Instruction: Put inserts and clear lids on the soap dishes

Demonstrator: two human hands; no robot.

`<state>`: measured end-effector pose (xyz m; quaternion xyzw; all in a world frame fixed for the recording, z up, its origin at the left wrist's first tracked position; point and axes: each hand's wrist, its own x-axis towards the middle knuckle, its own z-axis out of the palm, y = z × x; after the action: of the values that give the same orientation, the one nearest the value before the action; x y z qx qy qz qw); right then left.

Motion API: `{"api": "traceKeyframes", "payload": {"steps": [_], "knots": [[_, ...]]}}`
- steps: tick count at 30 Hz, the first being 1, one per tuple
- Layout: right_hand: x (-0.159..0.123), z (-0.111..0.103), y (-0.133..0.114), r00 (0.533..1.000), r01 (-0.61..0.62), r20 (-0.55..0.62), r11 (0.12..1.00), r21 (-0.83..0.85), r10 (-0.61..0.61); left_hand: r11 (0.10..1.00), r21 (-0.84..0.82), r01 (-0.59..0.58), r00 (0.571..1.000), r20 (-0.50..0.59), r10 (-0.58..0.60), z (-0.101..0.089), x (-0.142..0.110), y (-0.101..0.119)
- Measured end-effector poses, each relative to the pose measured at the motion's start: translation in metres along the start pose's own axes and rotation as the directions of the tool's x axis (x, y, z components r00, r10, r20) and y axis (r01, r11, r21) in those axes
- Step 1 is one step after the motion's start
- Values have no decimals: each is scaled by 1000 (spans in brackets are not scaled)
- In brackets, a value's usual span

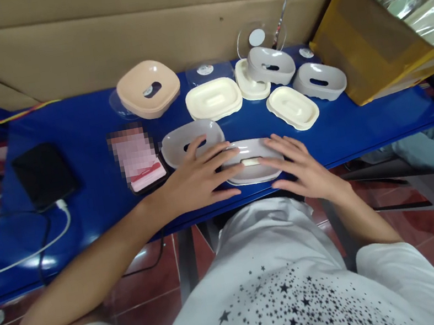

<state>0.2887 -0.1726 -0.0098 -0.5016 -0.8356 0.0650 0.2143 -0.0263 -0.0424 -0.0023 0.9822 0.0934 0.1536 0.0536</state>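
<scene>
At the table's front edge lies a grey oval dish point(253, 177) with a slot in its middle, where something cream-coloured shows through. My left hand point(197, 180) reaches over its left end, fingers spread and stretched out. From the other side, my right hand point(299, 167) lies on its right end, fingers likewise apart. Both hands seem to touch the dish rather than wrap round it. Partly behind my left hand sits a second grey slotted dish point(190, 133). Farther back are cream oval trays, one a cream tray point(213, 98) and another a smaller cream tray point(293, 108).
A peach dish point(148, 87) and two grey dishes, one a grey dish point(320, 81), stand at the back. A phone point(140, 159) and a black box point(45, 176) with a white cable lie left. A cardboard box point(373, 45) holding plastic-wrapped pieces stands right.
</scene>
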Motion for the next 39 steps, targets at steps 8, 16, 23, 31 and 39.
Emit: {"api": "traceKeyframes", "payload": {"steps": [8,16,23,31,39], "knots": [[7,-11,74,875,-464,-262,861,-208,408,997,76,26,999,-46,-23,3,3,-1],[-33,-17,73,903,-353,-258,936,12,344,998,61,-10,1000,30,8,-1,6,5],[-1,-38,86,930,-289,-263,953,-92,257,998,63,-27,999,-36,29,3,5,-3],[138,-54,155,976,-216,-73,953,-210,205,996,80,-33,998,-55,38,0,4,-2],[182,-61,196,915,-392,-208,883,-256,346,994,99,-54,997,-49,59,2,1,-1]]}}
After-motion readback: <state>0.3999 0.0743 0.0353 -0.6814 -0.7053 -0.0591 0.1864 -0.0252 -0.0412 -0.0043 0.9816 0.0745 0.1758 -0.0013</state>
